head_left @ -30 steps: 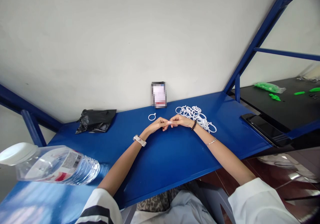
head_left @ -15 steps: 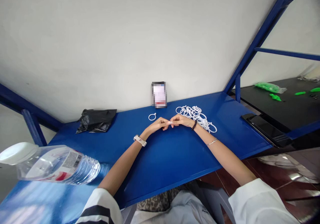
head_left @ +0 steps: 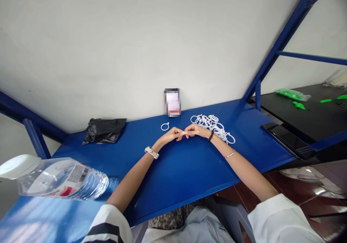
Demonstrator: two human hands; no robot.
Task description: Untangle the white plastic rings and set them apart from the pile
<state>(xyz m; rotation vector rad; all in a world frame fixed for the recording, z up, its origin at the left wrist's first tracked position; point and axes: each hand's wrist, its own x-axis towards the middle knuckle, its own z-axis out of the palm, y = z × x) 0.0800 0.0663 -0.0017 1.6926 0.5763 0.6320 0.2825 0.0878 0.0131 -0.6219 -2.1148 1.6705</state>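
My left hand and my right hand meet fingertip to fingertip over the blue table. Both pinch a small white plastic ring piece between them. A heap of white plastic rings lies just behind my right wrist. One single white ring lies flat on the table behind my left hand. My left wrist carries a white watch, my right wrist a dark bead bracelet and a thin bangle.
A blurred card leans on the wall at the back. A black plastic bag lies at back left. A clear water bottle lies near left. A black tray and a dark bench with green parts are at right.
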